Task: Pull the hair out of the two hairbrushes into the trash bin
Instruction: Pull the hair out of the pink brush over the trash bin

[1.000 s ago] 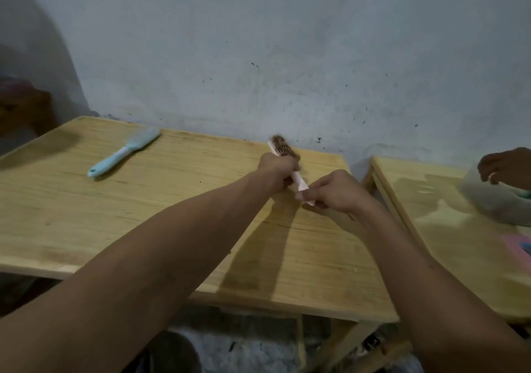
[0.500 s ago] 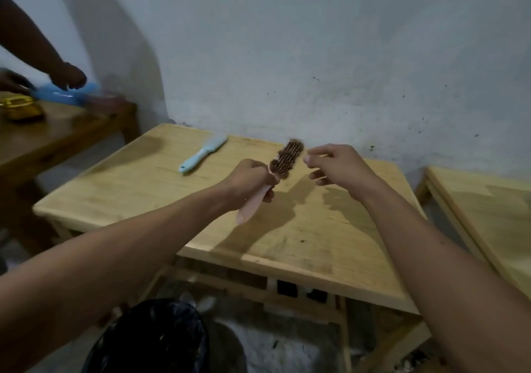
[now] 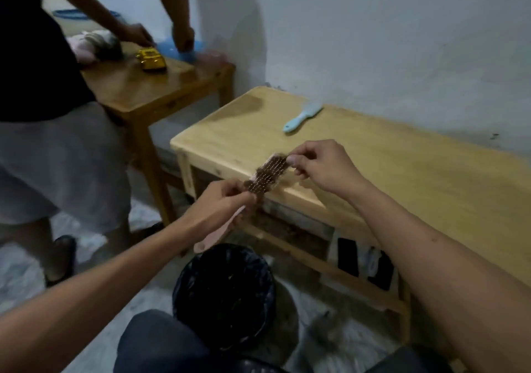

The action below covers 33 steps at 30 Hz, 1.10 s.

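The pink hairbrush (image 3: 265,175), its bristles matted with brown hair (image 3: 260,180), is held in the air above the near left corner of the pale wooden bench (image 3: 402,177), bristle side facing the camera. Its head points to about 1 o'clock and its handle to 7 o'clock, down toward the trash bin (image 3: 224,295). The left hand (image 3: 221,206) has its grip wrapped around the handle just below the head. The right hand (image 3: 324,168) pinches the tip of the head at thumb and forefinger, its grip pressed together there. The bin, lined with a black bag, stands on the floor at 6 o'clock of the brush, directly under the handle end. A light blue hairbrush (image 3: 301,117) lies flat on the bench at 1 o'clock of the pink one, well apart, near the wall. At 10 o'clock another person (image 3: 48,85) stands at a darker bench (image 3: 161,91), beside a yellow toy car (image 3: 151,59).
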{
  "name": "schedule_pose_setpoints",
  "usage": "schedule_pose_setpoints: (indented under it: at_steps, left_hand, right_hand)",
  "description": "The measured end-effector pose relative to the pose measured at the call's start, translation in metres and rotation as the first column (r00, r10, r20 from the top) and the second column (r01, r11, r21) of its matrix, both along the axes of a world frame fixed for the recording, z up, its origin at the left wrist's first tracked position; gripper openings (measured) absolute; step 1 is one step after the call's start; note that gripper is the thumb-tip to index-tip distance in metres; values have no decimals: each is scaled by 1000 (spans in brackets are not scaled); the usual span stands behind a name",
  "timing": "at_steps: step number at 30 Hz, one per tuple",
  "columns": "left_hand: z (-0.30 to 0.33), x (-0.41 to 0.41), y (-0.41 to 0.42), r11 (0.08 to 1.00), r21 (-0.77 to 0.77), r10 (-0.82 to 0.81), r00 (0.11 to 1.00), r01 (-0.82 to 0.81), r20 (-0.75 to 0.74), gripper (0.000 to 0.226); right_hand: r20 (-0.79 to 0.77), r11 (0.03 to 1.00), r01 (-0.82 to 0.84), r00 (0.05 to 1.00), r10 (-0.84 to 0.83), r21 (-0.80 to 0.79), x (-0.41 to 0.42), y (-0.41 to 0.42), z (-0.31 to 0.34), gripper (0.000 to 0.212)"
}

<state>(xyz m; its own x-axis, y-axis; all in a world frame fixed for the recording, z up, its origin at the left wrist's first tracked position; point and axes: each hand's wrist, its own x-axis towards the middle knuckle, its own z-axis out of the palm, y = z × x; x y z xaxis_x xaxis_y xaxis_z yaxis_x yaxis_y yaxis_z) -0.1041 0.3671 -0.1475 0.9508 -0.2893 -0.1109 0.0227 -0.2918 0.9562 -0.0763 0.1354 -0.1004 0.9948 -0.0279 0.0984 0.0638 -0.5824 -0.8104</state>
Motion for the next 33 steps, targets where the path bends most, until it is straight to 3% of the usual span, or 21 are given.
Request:
schedule_pose_setpoints:
  at_steps: [5, 9, 12, 17, 21, 23, 27, 31, 33]
  left_hand:
    - [-47, -36, 73, 998, -25, 51, 998, -52, -36, 11]
    - [-64, -49, 102, 992, -13, 124, 992, -125, -38, 3]
    - [-80, -58, 118, 991, -39, 124, 991, -126, -50, 9]
    - [-107, -71, 122, 994, -9, 109, 989, -111, -103, 2]
    - [-119, -74, 113, 990, 67, 132, 986, -125, -105, 4]
    - [-123, -74, 108, 989, 73, 140, 983, -132, -118, 4]
    - [-128, -72, 101, 989, 67, 142, 980, -134, -143, 5]
    - [-130, -68, 101, 990, 48, 137, 977, -131, -161, 6]
    - [-129, -67, 102, 990, 55, 139, 977, -132, -161, 6]
  right_hand:
    - [55, 961, -143, 985, 161, -238, -6, 61, -31, 5]
    - [106, 920, -215, 959, 262, -327, -18, 96, -48, 5]
    - [109, 952, -197, 968, 227, -233, -28, 108, -73, 6]
    - [-165, 1000, -2, 986, 2, 0, -36, 98, -106, 11]
    - [-340, 992, 126, 934, -109, 26, -41, 86, -116, 13]
    - [-396, 996, 78, 917, -59, 33, -41, 84, -123, 16]
    - [-477, 932, -30, 853, 212, 361, -44, 84, -128, 40]
    - [-402, 968, -27, 907, 129, 250, -37, 80, -137, 8]
    - [-385, 978, 14, 920, 69, 209, -31, 78, -143, 7]
